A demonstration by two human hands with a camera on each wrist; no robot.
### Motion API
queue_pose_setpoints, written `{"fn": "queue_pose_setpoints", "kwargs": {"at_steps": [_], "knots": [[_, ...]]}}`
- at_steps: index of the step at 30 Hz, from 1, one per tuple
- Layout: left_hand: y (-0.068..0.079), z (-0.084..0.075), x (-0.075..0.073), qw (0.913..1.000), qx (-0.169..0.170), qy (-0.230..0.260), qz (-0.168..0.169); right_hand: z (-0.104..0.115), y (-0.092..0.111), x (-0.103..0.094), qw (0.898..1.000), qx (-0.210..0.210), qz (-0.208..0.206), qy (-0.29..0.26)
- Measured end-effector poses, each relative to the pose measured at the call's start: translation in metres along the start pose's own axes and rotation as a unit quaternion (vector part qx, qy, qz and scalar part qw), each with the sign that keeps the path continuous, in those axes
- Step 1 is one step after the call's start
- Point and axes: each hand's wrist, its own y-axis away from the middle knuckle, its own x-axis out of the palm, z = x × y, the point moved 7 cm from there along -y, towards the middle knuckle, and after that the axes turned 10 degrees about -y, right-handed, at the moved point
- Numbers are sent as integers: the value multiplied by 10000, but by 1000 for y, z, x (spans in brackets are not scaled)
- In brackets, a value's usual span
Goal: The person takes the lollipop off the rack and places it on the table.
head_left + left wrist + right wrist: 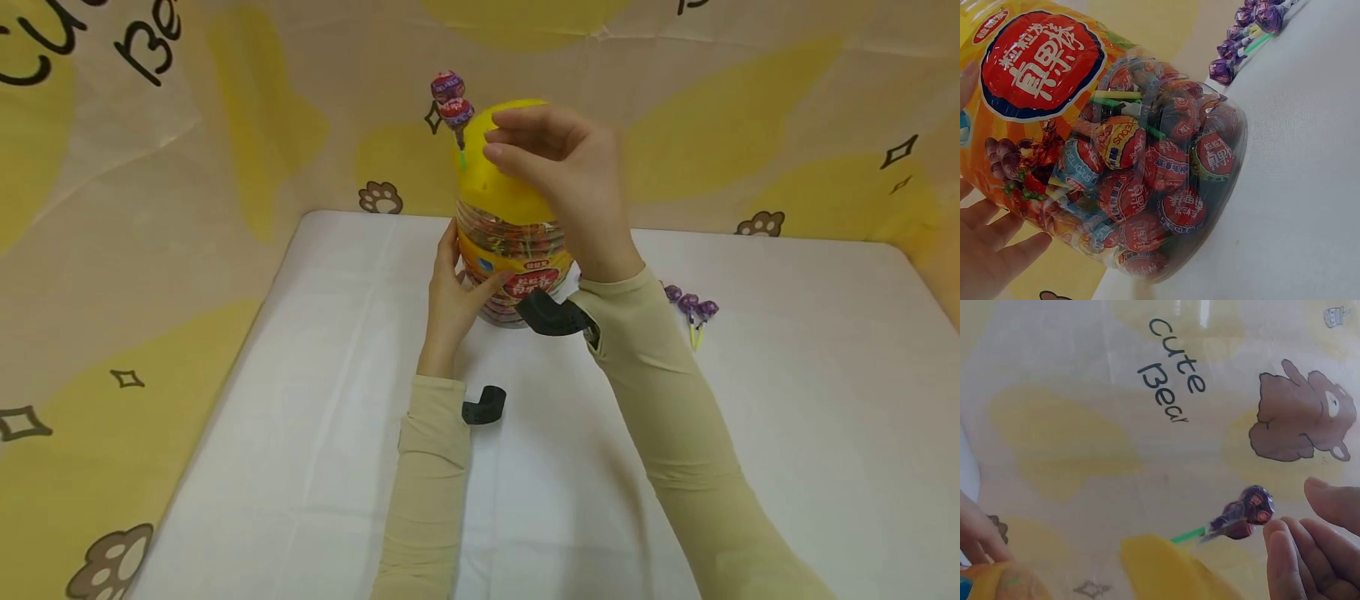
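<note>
A clear plastic candy jar (pixel 513 242) full of wrapped lollipops stands upright on the white table, under a domed yellow lid (pixel 487 187). My left hand (pixel 452 304) holds the jar's left side, thumb across the front label (pixel 1041 69). Out of the lid's left side stick purple-and-red lollipops (pixel 456 111), one with a green stick showing. Beside the lid my right hand (pixel 581 179) is raised, its fingers bent loosely and the thumb apart from them. Nothing shows between them in the right wrist view, where the lollipops (pixel 1250 506) are just past the fingertips.
Several purple-wrapped lollipops (pixel 690 305) lie on the table (pixel 787 417) to the right of the jar, partly behind the right forearm. A yellow-and-cream patterned cloth (pixel 712 150) rises behind the table and along its left side. Each wrist carries a black camera mount (pixel 485 406).
</note>
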Motion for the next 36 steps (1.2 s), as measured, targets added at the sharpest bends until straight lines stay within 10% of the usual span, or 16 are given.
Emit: {"fn": "queue_pose_setpoints", "kwargs": {"at_steps": [24,36], "knots": [[-1,-1,-2,9997,75,-190,-104,-2,-28,27,9899,-324,116,1377],[-1,-2,-1,9997,150,-166,-125,-3,-30,13,9995,-122,-172,220]]}}
